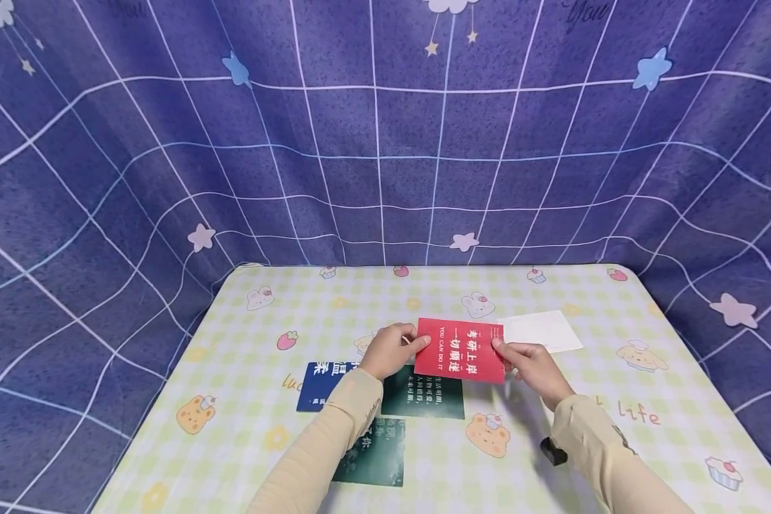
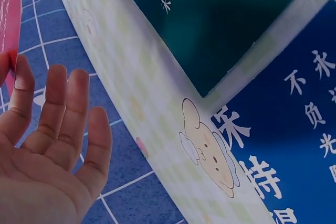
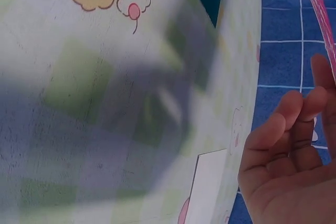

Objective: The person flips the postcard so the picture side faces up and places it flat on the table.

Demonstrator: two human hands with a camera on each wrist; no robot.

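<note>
A red card (image 1: 459, 350) with white Chinese characters and the words "YOU CAN DO IT" is held up above the table between both hands. My left hand (image 1: 395, 350) pinches its left edge between thumb and index finger; the other fingers spread loosely in the left wrist view. At the right edge, my right hand (image 1: 536, 368) pinches it too, with the remaining fingers half curled in the right wrist view. Below the red card lies a dark green card (image 1: 424, 397), partly covered by it in the head view. A white card (image 1: 542, 331) rests on the table behind the right hand.
A blue card (image 1: 315, 392) lies at the left, partly behind the left forearm. Another green card (image 1: 379, 457) sits nearer the front. The table (image 1: 231, 343) has a checked cloth with cartoon prints. A blue gridded curtain (image 1: 411, 178) hangs behind it.
</note>
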